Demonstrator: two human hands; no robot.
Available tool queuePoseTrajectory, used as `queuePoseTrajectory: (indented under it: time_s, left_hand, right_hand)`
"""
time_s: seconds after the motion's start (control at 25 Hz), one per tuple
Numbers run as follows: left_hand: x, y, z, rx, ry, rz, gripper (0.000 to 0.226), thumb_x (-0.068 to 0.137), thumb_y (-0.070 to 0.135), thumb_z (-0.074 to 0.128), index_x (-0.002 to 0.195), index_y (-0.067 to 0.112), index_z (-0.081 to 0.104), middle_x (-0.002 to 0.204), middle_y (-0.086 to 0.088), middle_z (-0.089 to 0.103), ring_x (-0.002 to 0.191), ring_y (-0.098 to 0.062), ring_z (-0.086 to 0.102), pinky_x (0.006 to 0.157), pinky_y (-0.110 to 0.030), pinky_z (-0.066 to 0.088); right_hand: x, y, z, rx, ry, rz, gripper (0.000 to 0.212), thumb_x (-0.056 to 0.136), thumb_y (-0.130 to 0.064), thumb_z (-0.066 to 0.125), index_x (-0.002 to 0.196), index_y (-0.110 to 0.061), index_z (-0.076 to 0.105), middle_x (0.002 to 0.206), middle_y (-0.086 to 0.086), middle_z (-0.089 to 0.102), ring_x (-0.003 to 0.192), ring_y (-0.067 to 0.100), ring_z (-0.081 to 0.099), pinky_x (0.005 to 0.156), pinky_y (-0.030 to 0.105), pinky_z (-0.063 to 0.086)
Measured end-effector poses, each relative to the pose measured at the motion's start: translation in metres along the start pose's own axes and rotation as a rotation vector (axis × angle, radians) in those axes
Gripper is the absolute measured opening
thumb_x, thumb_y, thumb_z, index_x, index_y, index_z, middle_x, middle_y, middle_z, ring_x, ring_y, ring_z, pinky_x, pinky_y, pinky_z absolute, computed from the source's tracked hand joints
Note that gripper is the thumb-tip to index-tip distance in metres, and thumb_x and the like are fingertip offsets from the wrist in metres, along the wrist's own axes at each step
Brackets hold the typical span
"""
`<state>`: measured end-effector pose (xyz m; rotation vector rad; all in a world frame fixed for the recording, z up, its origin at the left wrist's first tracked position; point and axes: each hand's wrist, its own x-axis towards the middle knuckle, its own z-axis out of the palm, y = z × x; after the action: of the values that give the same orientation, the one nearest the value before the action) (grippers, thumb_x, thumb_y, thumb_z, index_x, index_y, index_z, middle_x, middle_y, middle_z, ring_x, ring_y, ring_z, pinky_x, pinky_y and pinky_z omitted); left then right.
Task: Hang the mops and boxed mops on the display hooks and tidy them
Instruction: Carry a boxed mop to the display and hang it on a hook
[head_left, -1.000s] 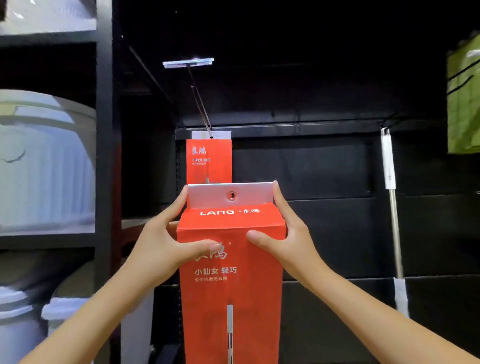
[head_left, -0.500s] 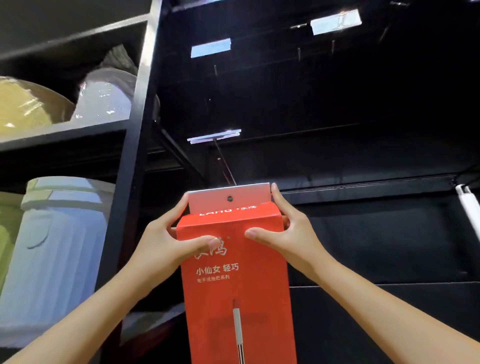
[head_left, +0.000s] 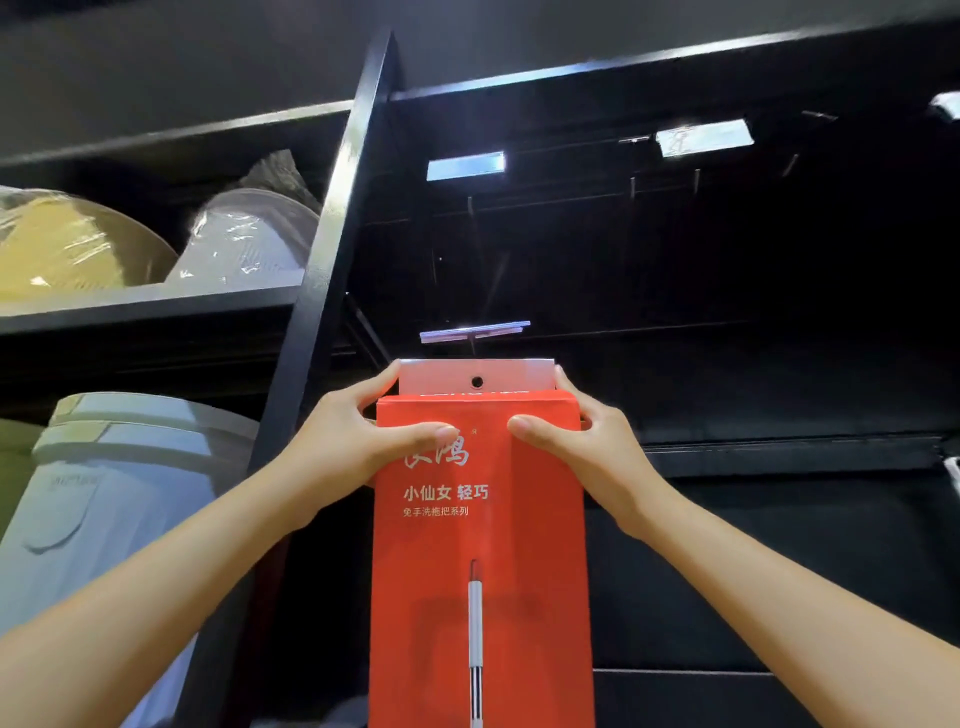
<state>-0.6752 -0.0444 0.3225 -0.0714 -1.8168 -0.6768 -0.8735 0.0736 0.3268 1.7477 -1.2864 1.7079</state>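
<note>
Boxed mop (head_left: 480, 519) upright, raised before dark rack. Left grip (head_left: 343, 447) and right grip (head_left: 587, 452) clasp its top corners, thumbs on red face. Tab hole (head_left: 476, 382) just below display hook (head_left: 474, 332), not yet threaded. Risks: hole misses prong, so tab buckles or tears; early release drops box.

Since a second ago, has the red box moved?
Yes. The red box has risen toward the hook's label strip, and now sits just below it.
</note>
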Motion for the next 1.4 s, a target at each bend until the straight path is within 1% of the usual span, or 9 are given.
queuePoseTrajectory:
  time_s: [0.24,0.44,0.6,0.68,0.8,0.96,1.12,1.2,1.4]
  left_hand:
    - [0.013,-0.012,0.001,0.018,0.011,-0.015,0.104,0.049,0.047,0.084,0.144,0.042,0.041,0.095,0.007,0.076,0.079,-0.012,0.075,0.067,-0.032,0.060]
    - [0.023,-0.013,0.005,0.014,0.025,-0.024,0.098,0.055,0.044,0.084,0.143,0.040,0.042,0.094,0.005,0.076,0.079,-0.012,0.075,0.062,-0.028,0.059]
    - [0.026,-0.013,0.006,0.021,0.046,-0.037,0.069,0.063,0.040,0.083,0.122,0.051,0.049,0.084,0.013,0.076,0.075,-0.009,0.074,0.061,-0.026,0.058]
    - [0.027,-0.013,0.006,0.015,0.049,-0.040,0.060,0.064,0.039,0.083,0.112,0.054,0.050,0.082,0.015,0.076,0.074,-0.008,0.074,0.059,-0.025,0.057]
    - [0.027,-0.012,0.005,0.021,0.050,-0.042,0.041,0.066,0.040,0.081,0.091,0.057,0.055,0.081,0.015,0.076,0.073,-0.006,0.073,0.058,-0.023,0.056]
    - [0.029,-0.009,0.006,0.018,0.054,-0.052,0.035,0.069,0.036,0.080,0.084,0.055,0.055,0.077,0.017,0.075,0.069,-0.003,0.072,0.048,-0.016,0.052]
    - [0.033,-0.007,0.005,0.025,0.046,-0.062,0.052,0.067,0.037,0.082,0.106,0.051,0.050,0.078,0.015,0.075,0.069,-0.003,0.073,0.047,-0.016,0.051]
    - [0.034,-0.006,0.003,0.048,0.029,-0.065,0.043,0.068,0.036,0.081,0.099,0.049,0.055,0.080,0.014,0.076,0.072,-0.006,0.073,0.051,-0.018,0.053]
    - [0.035,0.000,0.001,0.105,-0.095,-0.092,0.034,0.069,0.039,0.079,0.102,0.040,0.068,0.087,0.004,0.077,0.078,-0.012,0.075,0.059,-0.023,0.055]
  right_hand:
    - [0.014,0.003,-0.001,-0.016,0.001,0.005,0.128,0.041,-0.077,0.078,0.151,-0.034,0.028,0.141,-0.011,0.053,0.124,0.012,0.056,0.107,0.044,0.045]
    - [0.023,0.004,-0.004,0.012,-0.028,0.006,0.115,0.052,-0.065,0.083,0.149,-0.029,0.035,0.097,-0.046,0.055,0.111,0.004,0.062,0.098,0.038,0.053]
    - [0.028,0.006,-0.002,0.066,-0.055,0.008,0.090,0.069,-0.046,0.077,0.147,-0.019,0.041,0.071,-0.053,0.052,0.088,-0.008,0.067,0.073,0.016,0.056]
    - [0.028,0.008,-0.001,0.094,-0.048,0.002,0.082,0.074,-0.042,0.077,0.145,-0.018,0.044,0.082,-0.048,0.058,0.085,-0.006,0.069,0.067,0.015,0.055]
    - [0.028,0.006,-0.001,0.102,-0.040,0.000,0.074,0.069,-0.048,0.078,0.136,-0.023,0.057,0.131,-0.033,0.045,0.089,-0.001,0.070,0.068,0.019,0.057]
    - [0.029,0.002,-0.002,0.132,-0.063,0.003,0.065,0.070,-0.047,0.079,0.129,-0.024,0.062,0.095,-0.043,0.058,0.083,0.003,0.072,0.063,0.023,0.058]
    - [0.031,-0.001,-0.009,0.099,-0.115,0.025,0.037,0.075,-0.046,0.076,0.105,-0.026,0.072,0.096,-0.011,0.075,0.079,0.010,0.074,0.060,0.025,0.057]
    - [0.033,0.000,-0.012,0.085,-0.147,0.038,0.032,0.076,-0.045,0.076,0.102,-0.026,0.072,0.097,-0.005,0.075,0.079,0.010,0.074,0.061,0.025,0.056]
    - [0.040,0.005,-0.015,0.075,-0.195,0.055,0.066,0.066,-0.053,0.082,0.124,-0.030,0.061,0.102,-0.008,0.073,0.088,0.013,0.074,0.080,0.041,0.060]
